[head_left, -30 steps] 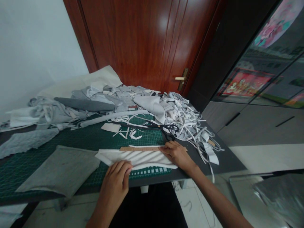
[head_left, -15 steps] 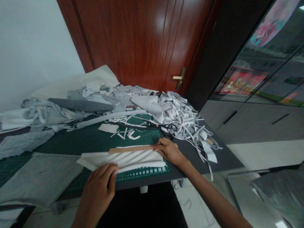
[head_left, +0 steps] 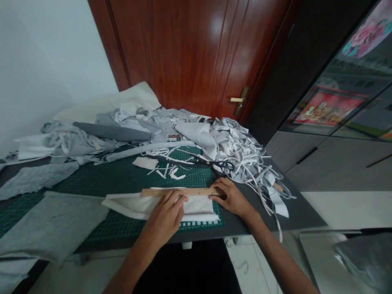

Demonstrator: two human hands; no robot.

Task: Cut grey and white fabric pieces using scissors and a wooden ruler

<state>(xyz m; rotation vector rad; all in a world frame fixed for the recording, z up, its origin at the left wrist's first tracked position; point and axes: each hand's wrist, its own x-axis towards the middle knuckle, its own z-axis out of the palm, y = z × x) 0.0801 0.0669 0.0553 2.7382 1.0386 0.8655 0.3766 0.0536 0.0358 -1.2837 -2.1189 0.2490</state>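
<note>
A wooden ruler [head_left: 180,192] lies across the top of a folded white fabric piece [head_left: 143,208] on the green cutting mat [head_left: 122,232]. My left hand [head_left: 163,216] rests flat on the fabric, with its fingers spread over the ruler's near edge. My right hand [head_left: 231,199] is at the ruler's right end, its fingers bent around that end, which they hide. Part of the fabric lies hidden under my left hand.
Black-handled scissors [head_left: 196,162] lie on the mat beyond the ruler, beside a heap of white and grey fabric scraps [head_left: 241,155]. Grey fabric panels [head_left: 52,226] lie on the left. The dark table edge runs just in front of my hands.
My left hand has moved from the fabric's front edge up onto the fabric and ruler. The fabric now lies flatter, with fewer folds. My right hand has stayed at the ruler's right end.
</note>
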